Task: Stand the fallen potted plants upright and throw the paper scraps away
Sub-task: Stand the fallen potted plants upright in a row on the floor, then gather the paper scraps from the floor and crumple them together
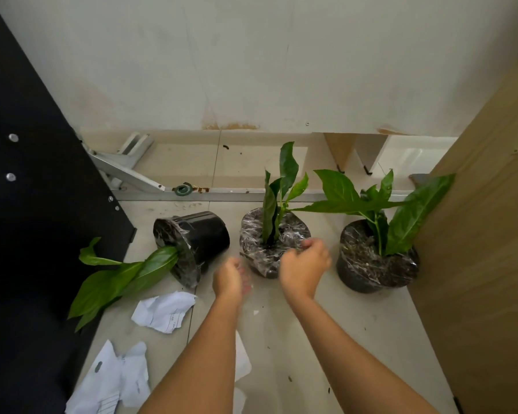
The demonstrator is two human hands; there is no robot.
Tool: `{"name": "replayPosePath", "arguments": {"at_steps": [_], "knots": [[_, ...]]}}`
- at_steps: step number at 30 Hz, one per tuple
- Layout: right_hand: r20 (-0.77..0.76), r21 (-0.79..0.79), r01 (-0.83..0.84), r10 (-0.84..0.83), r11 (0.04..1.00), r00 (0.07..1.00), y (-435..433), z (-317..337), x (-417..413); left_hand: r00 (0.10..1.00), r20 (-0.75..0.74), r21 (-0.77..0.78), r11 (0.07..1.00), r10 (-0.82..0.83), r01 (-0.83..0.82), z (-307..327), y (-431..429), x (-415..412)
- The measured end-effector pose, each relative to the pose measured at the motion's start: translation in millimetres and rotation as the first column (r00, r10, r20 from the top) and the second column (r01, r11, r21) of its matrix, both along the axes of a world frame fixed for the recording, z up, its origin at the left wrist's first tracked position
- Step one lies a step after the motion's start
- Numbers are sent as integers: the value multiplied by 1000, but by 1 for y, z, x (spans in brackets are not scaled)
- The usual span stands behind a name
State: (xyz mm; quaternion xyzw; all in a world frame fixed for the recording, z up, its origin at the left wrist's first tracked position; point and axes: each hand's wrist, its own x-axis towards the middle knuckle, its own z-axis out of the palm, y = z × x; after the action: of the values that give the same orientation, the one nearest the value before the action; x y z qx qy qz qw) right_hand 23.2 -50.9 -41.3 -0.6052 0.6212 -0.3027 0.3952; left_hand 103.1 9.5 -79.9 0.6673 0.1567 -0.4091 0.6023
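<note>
Three black potted plants sit on the tiled floor. The left pot (204,234) lies on its side, its leaves (117,279) stretched toward the lower left. The middle pot (260,249) stands upright with plastic wrap over the soil. The right pot (368,270) also stands upright by the wooden panel. My right hand (304,265) hovers at the middle pot's front rim, fingers loosely curled and holding nothing. My left hand (229,279) is just left of that pot, blurred, fingers apart. A crumpled paper scrap (162,312) lies below the fallen pot; more scraps (114,380) lie at the lower left.
A black panel (27,204) fills the left side. A wooden panel (485,234) stands on the right. A white wall (251,70) rises behind, with a metal bracket (126,168) and a green tape roll (183,189) at its base.
</note>
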Motion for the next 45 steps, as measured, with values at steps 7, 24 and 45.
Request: {"name": "replayPosePath", "arguments": {"at_steps": [7, 24, 45], "knots": [[-236, -50, -737, 709, 674, 664, 63, 8, 74, 959, -163, -118, 960, 234, -254, 5, 54, 23], [304, 501, -350, 218, 791, 927, 42, -8, 96, 973, 116, 63, 976, 201, -209, 6, 69, 73], [75, 406, -763, 814, 502, 576, 88, -41, 29, 643, 173, 782, 501, -746, 370, 18, 149, 51]]}}
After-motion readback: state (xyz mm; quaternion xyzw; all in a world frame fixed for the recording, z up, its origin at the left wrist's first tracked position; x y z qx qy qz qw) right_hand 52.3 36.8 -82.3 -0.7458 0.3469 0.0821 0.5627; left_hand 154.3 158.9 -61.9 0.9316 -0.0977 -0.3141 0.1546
